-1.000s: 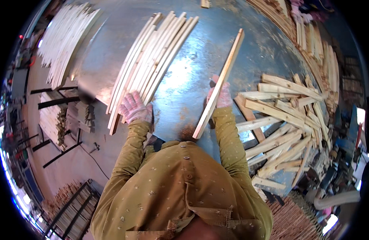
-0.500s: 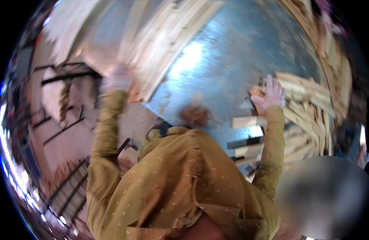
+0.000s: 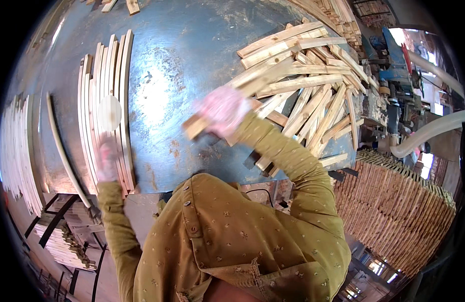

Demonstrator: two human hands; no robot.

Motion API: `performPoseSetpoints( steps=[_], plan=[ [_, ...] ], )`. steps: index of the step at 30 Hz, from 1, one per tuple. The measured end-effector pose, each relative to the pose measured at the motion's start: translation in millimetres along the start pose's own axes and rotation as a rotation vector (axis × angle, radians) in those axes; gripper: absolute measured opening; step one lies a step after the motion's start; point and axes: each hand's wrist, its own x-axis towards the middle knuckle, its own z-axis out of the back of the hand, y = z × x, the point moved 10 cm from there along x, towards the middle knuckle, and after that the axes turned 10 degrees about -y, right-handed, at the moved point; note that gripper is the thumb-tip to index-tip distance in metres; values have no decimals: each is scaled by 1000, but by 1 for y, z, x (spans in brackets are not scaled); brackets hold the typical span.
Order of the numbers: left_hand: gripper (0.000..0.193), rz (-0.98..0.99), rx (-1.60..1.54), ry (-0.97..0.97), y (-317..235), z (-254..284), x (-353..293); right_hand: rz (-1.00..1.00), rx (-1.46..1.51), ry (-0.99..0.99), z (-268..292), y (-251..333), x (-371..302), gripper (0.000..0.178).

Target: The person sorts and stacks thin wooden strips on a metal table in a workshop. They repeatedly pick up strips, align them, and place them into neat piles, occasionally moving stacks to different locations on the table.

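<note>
My right hand (image 3: 223,111), in a pinkish-white glove and smeared by motion, is closed around a wooden strip (image 3: 265,79). The strip slants over the blue table, one end at the loose pile and the other left of my hand. My left hand (image 3: 107,158), gloved too, is at the near end of a row of strips (image 3: 122,80) lying side by side. Blur hides its fingers. To the right, a jumbled pile of wooden strips (image 3: 313,83) lies on the table, pointing many ways.
The blue table (image 3: 187,50) stretches out ahead. At far left lie pale strips (image 3: 16,146) and a thin curved rod (image 3: 63,143). A tall stack of wooden pieces (image 3: 393,211) stands at lower right, below a machine with a pale hose (image 3: 434,133).
My view has turned, bringing the pile and machine further in. My right hand, earlier open with spread fingers by the pile, now grips a wooden strip. My left hand remains near the row.
</note>
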Motion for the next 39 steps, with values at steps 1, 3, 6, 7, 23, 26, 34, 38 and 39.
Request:
performPoseSetpoints(
  steps=[1, 3, 6, 7, 23, 26, 34, 38, 39],
  plan=[
    [113, 274, -231, 317, -1, -74, -25, 131, 41, -65, -5, 52, 10, 26],
    [120, 783, -772, 502, -7, -171, -87, 618, -380, -383, 31, 180, 4, 19],
    [90, 934, -1020, 718, -17, -209, -112, 553, -157, -530, 54, 188, 5, 19],
    [83, 812, -963, 847, -24, -213, -110, 469, -189, -612, 66, 175, 3, 23],
    [89, 573, -806, 465, -34, -186, -99, -318, -944, -155, 42, -144, -150, 92],
    [75, 480, -667, 479, -32, -166, -103, -178, -904, -92, 37, -145, -129, 62],
    [46, -67, 249, -335, -87, 25, -66, -130, -359, -532, 129, -38, -35, 46],
    [31, -335, 673, -628, -73, 170, -42, 4, 82, -948, 213, -23, 1, 40],
    [32, -347, 817, -644, -77, 184, -34, -162, 545, -986, 233, -70, 3, 41]
  ],
)
